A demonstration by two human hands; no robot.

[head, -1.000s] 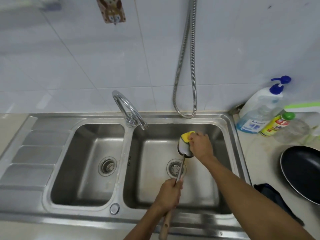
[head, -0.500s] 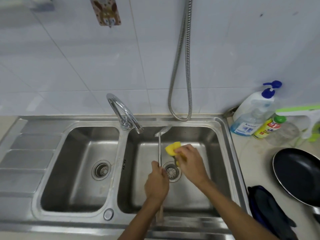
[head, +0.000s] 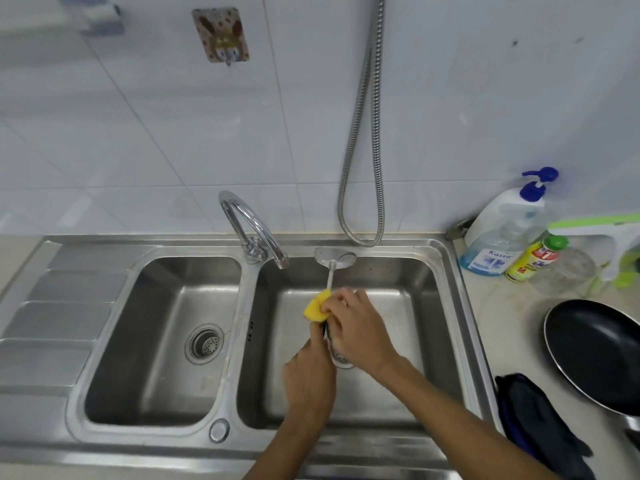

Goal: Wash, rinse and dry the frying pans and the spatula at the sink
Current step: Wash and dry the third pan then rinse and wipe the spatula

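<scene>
- The left hand (head: 309, 379) is closed around the lower part of the spatula (head: 331, 271), low over the right basin of the sink (head: 446, 292) and nearest the front edge; the handle end is hidden under the fist.
- Just beyond it, the right hand (head: 356, 327) is clenched on a yellow sponge (head: 316, 308), which is pressed against the spatula's thin shaft. The two hands nearly touch.
- The spatula's long axis runs from the hands straight away toward the back wall, tilted slightly rightward. Its flat head points away from the person and sits near the basin's back rim, just right of the faucet (head: 254, 230) spout.
- The relation that matters for the coming stroke: bare shaft and head lie beyond the sponge, so a scrub would likely travel along that axis, away from the body, with the right hand nearer the head and the left serving as anchor.
- No water can be seen running from the spout, so this looks like the washing stage for the spatula, with rinsing and drying not yet done.
- To the right, on the desk (head: 505, 313), a black frying pan (head: 595, 355) lies open side up, well apart from the hands, beside a dark cloth (head: 533, 414).
- Farther back stand a pump bottle (head: 502, 230) and a small yellow bottle (head: 535, 258) against the wall.
- A metal hose (head: 363, 133) hangs down the tiled wall behind the right basin.
</scene>
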